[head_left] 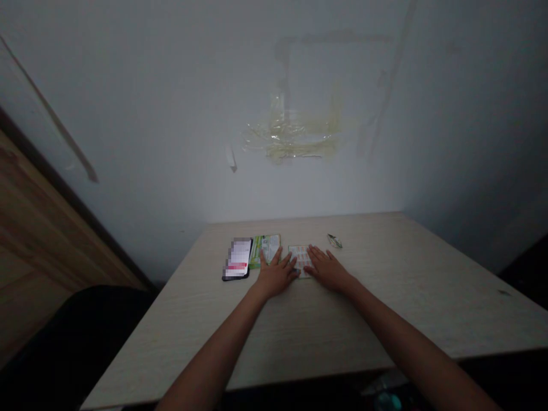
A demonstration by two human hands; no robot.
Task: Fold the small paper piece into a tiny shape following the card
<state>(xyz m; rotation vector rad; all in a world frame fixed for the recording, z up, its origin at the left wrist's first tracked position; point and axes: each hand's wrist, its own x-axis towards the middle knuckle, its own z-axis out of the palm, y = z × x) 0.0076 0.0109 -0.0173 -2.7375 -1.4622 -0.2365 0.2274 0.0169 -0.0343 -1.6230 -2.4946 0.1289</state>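
Both my arms reach out over a pale wooden table (385,297). My left hand (276,273) lies flat with fingers spread, its fingertips on the left edge of a small white sheet with pink marks (300,257). My right hand (327,269) lies flat on the right part of the same sheet, fingers stretched out. Just left of my left hand rests a green and white printed packet (264,248). Neither hand grips anything.
A phone with a lit screen (237,258) lies left of the packet. A small crumpled wrapper (334,241) sits to the right, near the wall. Yellowed tape residue (291,137) marks the white wall behind. A wooden panel (34,228) stands at the left.
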